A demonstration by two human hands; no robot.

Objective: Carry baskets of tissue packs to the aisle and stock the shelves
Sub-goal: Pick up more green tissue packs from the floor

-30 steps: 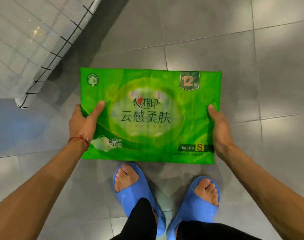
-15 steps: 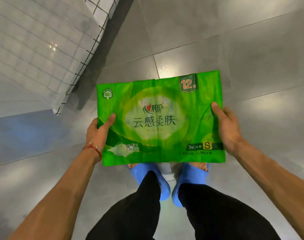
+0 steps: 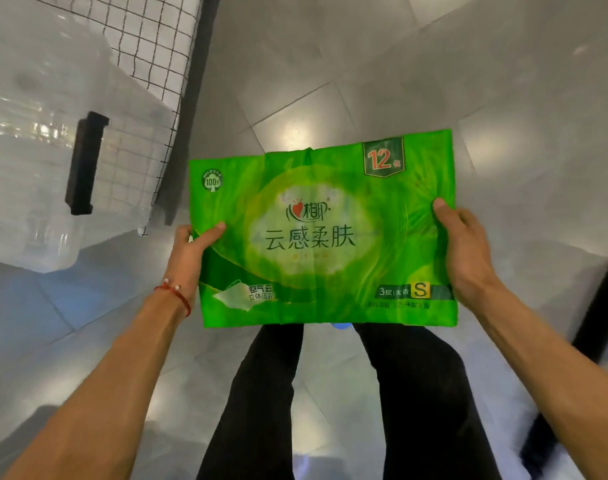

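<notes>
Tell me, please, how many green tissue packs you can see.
1. The green pack is held over the floor, left hand on its left edge, right hand on its right. Others may be hidden in the wire basket at left.

Tissue pack: bright green, pale oval centre, dark green lettering, red "12" badge, yellow "S". Wrist cord: red. Trousers: black. Floor: grey tiles. Wire basket: black grid.

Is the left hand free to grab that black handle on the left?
Probably not yet: the left hand grips the green tissue pack. Nothing blocks the way to the black handle though.
</notes>
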